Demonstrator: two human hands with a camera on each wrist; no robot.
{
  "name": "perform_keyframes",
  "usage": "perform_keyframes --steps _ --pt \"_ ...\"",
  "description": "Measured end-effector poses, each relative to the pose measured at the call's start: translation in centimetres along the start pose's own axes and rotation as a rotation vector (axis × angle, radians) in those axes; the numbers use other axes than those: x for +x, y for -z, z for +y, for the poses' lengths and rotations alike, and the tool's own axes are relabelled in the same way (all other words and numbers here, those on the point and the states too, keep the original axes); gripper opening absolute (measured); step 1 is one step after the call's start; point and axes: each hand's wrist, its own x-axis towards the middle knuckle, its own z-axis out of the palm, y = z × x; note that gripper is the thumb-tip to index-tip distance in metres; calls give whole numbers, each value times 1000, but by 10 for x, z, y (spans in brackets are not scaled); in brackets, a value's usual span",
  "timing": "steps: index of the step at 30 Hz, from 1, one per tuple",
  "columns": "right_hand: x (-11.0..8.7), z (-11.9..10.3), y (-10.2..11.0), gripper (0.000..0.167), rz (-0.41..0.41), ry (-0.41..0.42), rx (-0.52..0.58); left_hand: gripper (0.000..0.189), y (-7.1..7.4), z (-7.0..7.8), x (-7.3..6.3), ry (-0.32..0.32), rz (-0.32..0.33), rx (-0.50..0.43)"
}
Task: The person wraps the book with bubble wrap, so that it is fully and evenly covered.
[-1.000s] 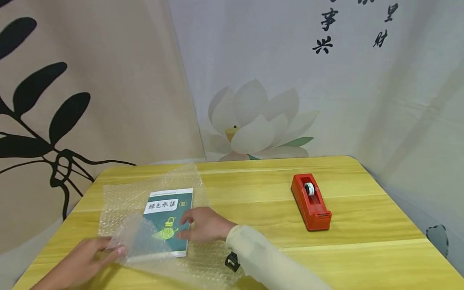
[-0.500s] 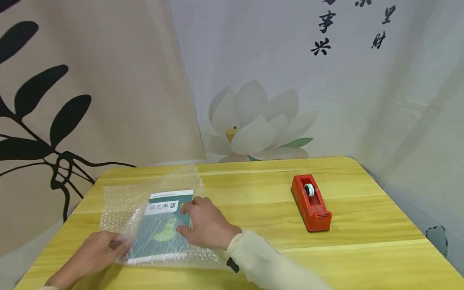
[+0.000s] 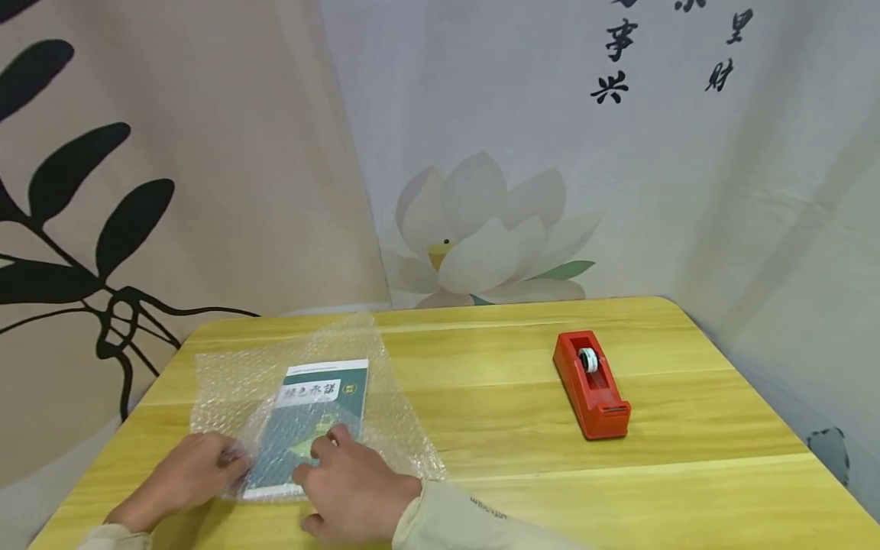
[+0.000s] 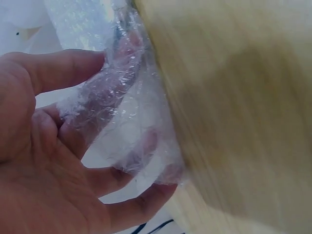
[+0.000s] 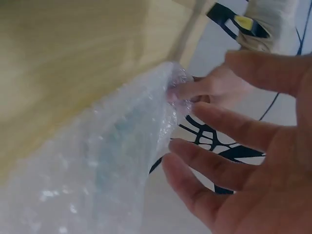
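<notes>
A teal book (image 3: 347, 401) with a white title panel lies on the left of the table, seen through a sheet of bubble wrap (image 3: 234, 382). Part of the wrap is folded over the book from its left side. My left hand (image 3: 195, 470) grips the wrap at the book's lower left edge. In the left wrist view the wrap (image 4: 112, 92) bunches between thumb and fingers. My right hand (image 3: 354, 485) is over the book's lower right corner. Its fingers stand spread and relaxed beside the wrap (image 5: 117, 141) in the right wrist view, holding nothing.
A red tape dispenser (image 3: 593, 386) with a small roll of tape stands on the right half of the yellow wood-grain table (image 3: 660, 489). Behind the table hangs a printed cloth (image 3: 495, 99) with a lotus, leaves and black characters.
The wrap's flap has come over the book's cover from the left and front. My left hand shifted slightly right and up with it. My right hand left the book's right edge and moved nearer.
</notes>
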Motion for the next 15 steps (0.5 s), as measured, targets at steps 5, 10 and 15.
perform_keyframes --steps 5,10,15 --pt "2 -3 -8 27 -43 0 -24 20 1 0 4 3 -35 -40" --pt "5 -4 -14 29 -69 -14 -2 19 2 -1 7 11 -49 -24" --pt "6 -6 -18 31 -98 -83 34 22 2 -2 6 -33 -22 -4"
